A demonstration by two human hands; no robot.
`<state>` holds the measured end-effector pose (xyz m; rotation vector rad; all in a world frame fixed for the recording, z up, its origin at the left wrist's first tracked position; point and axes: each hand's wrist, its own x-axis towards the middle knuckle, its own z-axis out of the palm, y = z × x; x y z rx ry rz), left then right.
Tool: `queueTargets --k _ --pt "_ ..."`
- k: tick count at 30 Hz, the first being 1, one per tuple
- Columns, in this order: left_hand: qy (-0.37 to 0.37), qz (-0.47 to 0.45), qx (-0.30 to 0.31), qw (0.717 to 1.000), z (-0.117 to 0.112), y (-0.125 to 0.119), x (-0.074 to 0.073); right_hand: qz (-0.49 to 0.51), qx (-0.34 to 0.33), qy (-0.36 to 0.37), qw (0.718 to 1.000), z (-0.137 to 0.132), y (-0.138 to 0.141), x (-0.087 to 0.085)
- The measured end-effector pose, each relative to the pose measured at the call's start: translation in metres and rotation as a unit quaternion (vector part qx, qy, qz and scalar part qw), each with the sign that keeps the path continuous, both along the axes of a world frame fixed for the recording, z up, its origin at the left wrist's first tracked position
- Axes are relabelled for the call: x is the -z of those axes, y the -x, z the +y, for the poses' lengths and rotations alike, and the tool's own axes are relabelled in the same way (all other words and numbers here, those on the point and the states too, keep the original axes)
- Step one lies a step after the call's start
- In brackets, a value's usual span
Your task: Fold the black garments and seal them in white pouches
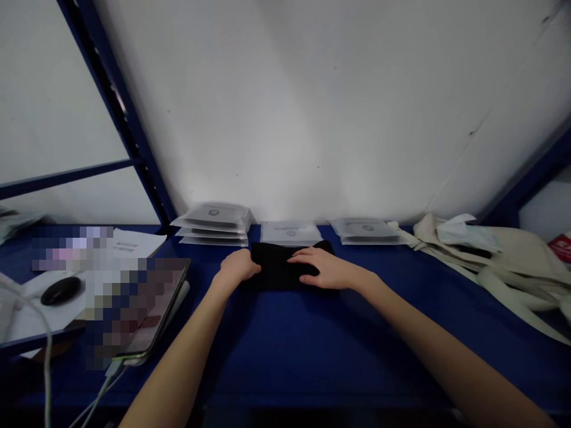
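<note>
A folded black cloth (279, 268) lies on the blue table (312, 345) near the wall. My left hand (238, 266) is closed on the cloth's left edge, fingers curled round it. My right hand (319, 266) lies flat on top of the cloth's right part, fingers stretched toward the left. Both forearms reach in from the bottom of the view.
Stacks of clear packets stand along the wall: left (214, 223), middle (289, 232), right (366, 229). Beige cloth bags (499, 255) lie at the right. At the left are a phone on a cable (151, 309), a black mouse (60, 290) and papers (134, 241).
</note>
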<state>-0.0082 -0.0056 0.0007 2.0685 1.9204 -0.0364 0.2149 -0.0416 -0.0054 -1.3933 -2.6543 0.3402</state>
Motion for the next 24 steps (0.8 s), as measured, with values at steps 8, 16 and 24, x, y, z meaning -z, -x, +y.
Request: queueTargets --k 8,16,24 --pt "-0.013 -0.129 -0.042 0.991 0.017 0.023 0.001 0.127 0.012 0.031 0.991 -0.001 -0.008 -0.006" --pt "-0.198 -0.272 -0.086 0.938 0.003 0.007 -0.011 0.108 0.136 0.045 0.984 0.006 -0.032 -0.016" --pt "-0.346 -0.224 0.123 0.903 -0.057 -0.063 -0.002 0.157 0.094 0.010 0.983 0.020 -0.014 0.024"
